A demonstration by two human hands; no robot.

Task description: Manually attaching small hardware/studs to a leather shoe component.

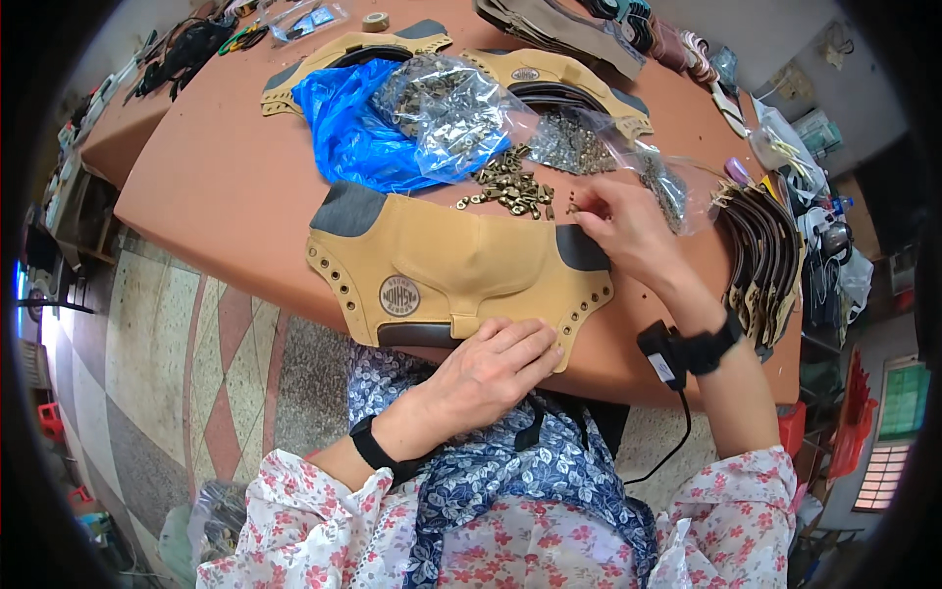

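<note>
A tan leather shoe upper (461,250) with dark grey end patches, a round printed mark and rows of metal eyelets lies at the table's near edge. My left hand (496,368) is closed over its near edge, fingers pressed together on the leather beside the right eyelet row; the thumb is partly hidden. Just beyond the upper's right patch, my right hand (628,224) pinches a tiny brass-coloured piece, perhaps a rivet, at its fingertips. Close to those fingertips is a loose pile of small brass-coloured metal fittings (512,185).
Behind the pile lie a blue plastic bag (358,133), clear bags of metal parts (456,118) and more tan uppers (540,69). Stacked uppers (760,255) stand at the right edge. A small black box (663,353) with a cable hangs at my right wrist.
</note>
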